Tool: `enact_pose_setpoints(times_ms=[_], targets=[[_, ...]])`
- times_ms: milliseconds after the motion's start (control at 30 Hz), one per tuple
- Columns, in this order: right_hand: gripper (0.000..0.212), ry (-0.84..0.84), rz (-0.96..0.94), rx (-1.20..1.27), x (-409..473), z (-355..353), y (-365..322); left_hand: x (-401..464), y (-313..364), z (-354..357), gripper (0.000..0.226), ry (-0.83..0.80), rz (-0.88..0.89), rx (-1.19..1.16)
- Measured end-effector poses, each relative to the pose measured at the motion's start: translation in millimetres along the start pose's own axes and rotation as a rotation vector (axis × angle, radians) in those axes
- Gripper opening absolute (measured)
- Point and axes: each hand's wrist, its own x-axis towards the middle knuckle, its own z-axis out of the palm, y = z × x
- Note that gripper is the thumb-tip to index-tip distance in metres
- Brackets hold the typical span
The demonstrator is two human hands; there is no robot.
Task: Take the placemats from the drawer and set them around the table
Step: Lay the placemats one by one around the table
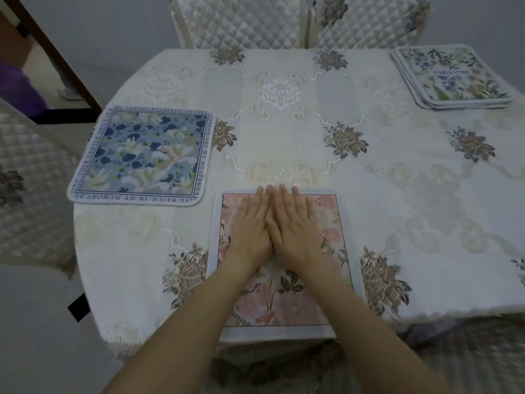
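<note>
Embroidered tablecloth (284, 132), mats going down
Both hands flat, fingers straight, left hand (250, 223) and right hand (295, 223) touching, pressing the pink placemat (284, 297) at the near edge; blue placemat (142, 155) left, stack of placemats (451, 78) far right.

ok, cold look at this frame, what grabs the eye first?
The left hand and right hand, flat side by side on the pink floral placemat at the near table edge. Next, the blue floral placemat to its left, and a stack of placemats at the far right corner.
</note>
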Motion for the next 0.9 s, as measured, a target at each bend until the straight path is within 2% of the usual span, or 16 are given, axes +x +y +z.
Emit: enact_pose_setpoints(times_ms=[167, 233, 367, 567, 667, 733, 833, 900], targets=[[0.082, -0.062, -0.078, 0.033, 9.3, 22.0, 21.5, 8.5, -12.5, 24.1, 0.067, -0.023, 0.026, -0.044], [0.077, -0.080, -0.097, 0.023, 5.5, 17.8, 33.2, 5.5, -15.6, 23.3, 0.068, -0.004, 0.049, -0.060], [0.067, -0.077, 0.008, -0.017, -8.5, 2.7, 73.1, -10.9, -36.1, 19.3, 0.067, 0.046, -0.013, -0.141], [0.066, -0.075, 0.065, -0.059, -17.2, -4.0, 97.2, -26.1, -61.7, 17.1, 0.069, 0.009, -0.060, -0.083], [0.071, -0.090, 0.122, -0.043, -19.6, -10.5, 86.3, -30.5, -49.4, 3.6, 0.070, -0.035, -0.090, -0.054], [0.074, -0.058, 0.148, 0.031, -34.7, -12.5, 60.0, -46.8, -27.8, -1.7, 0.065, -0.003, -0.077, -0.105], [0.071, -0.094, 0.012, 0.199, -79.9, -3.4, -1.7, -88.1, 19.3, 6.1, 0.062, 0.081, 0.006, -0.147], [0.069, -0.123, -0.028, 0.225, -106.5, 10.5, -23.3, -107.3, 37.4, 22.7, 0.065, 0.054, -0.015, -0.137]])
